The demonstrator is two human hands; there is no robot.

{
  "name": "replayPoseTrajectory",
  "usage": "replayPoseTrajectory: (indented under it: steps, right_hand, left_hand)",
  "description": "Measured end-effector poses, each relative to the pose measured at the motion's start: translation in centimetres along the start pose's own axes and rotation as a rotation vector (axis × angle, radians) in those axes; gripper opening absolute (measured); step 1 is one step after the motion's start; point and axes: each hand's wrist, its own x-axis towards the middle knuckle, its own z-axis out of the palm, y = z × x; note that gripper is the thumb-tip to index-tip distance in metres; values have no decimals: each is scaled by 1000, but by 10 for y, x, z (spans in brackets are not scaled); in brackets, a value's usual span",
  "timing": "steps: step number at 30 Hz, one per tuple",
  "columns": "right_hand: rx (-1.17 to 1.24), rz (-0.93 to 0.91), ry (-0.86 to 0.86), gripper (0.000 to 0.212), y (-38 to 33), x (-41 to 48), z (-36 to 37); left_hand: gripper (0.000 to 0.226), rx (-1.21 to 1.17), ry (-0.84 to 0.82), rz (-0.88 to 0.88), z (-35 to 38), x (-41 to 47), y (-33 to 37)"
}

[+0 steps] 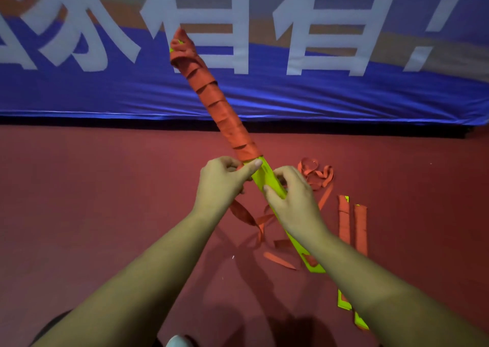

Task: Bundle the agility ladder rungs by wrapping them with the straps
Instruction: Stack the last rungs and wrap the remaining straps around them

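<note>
The rung bundle (267,177) slants above the red floor (105,201), its top toward the floor's far edge. The left hand (225,180) grips the bundle where the wrapped orange strap (225,114) ends. The right hand (291,201) clasps the bare rungs just below.

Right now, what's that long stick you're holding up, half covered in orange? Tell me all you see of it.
It is a bundle of flat, plastic-looking yellow-green agility ladder rungs, tilted up and away to the left. An orange strap spirals round its far half; the near half is bare. The left hand grips it at the wrap's edge, the right hand just below. Loose strap trails down to the red floor.
</note>
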Motion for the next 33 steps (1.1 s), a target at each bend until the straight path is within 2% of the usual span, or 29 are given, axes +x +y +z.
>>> replayPoseTrajectory:
  steps: [4, 8, 11, 13, 14, 17, 20, 26, 30, 33]
  right_hand:
    - [-14, -52, -28, 26, -3, -3, 0]
    - [2, -28, -31, 34, -4, -3, 4]
    - [176, 100, -29, 22, -5, 4, -1]
    - [340, 205, -28, 6, -6, 9, -8]
    - [378, 250, -44, 9, -4, 12, -11]
    - [572, 463, -229, 11, 5, 12, -21]
    - [887, 638, -479, 28, 7, 9, -29]
    - [944, 579, -636, 41, 0, 7, -33]
    - [1031, 507, -568, 30, -10, 3, -36]
    - [1061, 496, -399, 16, -13, 5, -37]
  left_hand:
    - [45, -120, 4, -70, 5, 1, -5]
    - [41, -178, -2, -94, 7, 2, -6]
    - [30, -246, -56, -95, 2, 5, -3]
    - [23, -267, -163, -62, -6, 7, -2]
    - [19, -280, -238, -46, -10, 9, -3]
    - [7, -305, -443, 18, -20, 11, -4]
    - [7, -312, -483, 79, -22, 10, -3]
    - [9, -414, -634, 120, -36, 14, -4]
    - [27, -387, -623, 85, -38, 12, 0]
    - [36, -152, -511, 24, -37, 12, 4]
